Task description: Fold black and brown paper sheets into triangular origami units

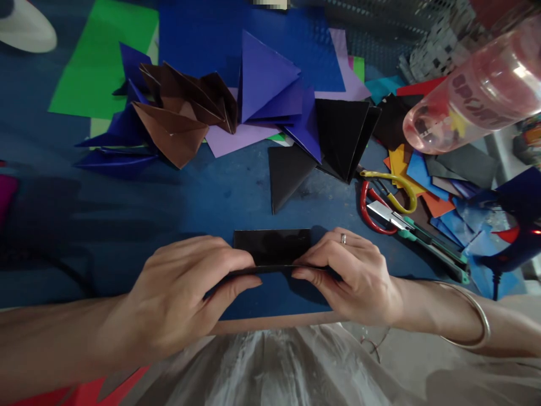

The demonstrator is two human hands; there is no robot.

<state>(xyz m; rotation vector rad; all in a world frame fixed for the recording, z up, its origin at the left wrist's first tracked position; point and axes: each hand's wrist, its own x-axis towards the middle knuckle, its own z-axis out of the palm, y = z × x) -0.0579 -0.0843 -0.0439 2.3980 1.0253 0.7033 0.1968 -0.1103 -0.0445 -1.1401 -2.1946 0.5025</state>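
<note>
A sheet of black paper with a crease along it is held between my two hands near the table's front edge. My left hand pinches its left end between thumb and fingers. The right end is pinched by my right hand, which wears a ring. The far part of the sheet stands up beyond the crease, and its ends are partly hidden behind my fingers. Just beyond it lies a folded black paper triangle, close to a larger folded black piece.
Folded brown and purple paper pieces lie at the back over green and blue sheets. Scissors, a utility knife, paper scraps, a pink bottle and a dark blue glue gun are on the right.
</note>
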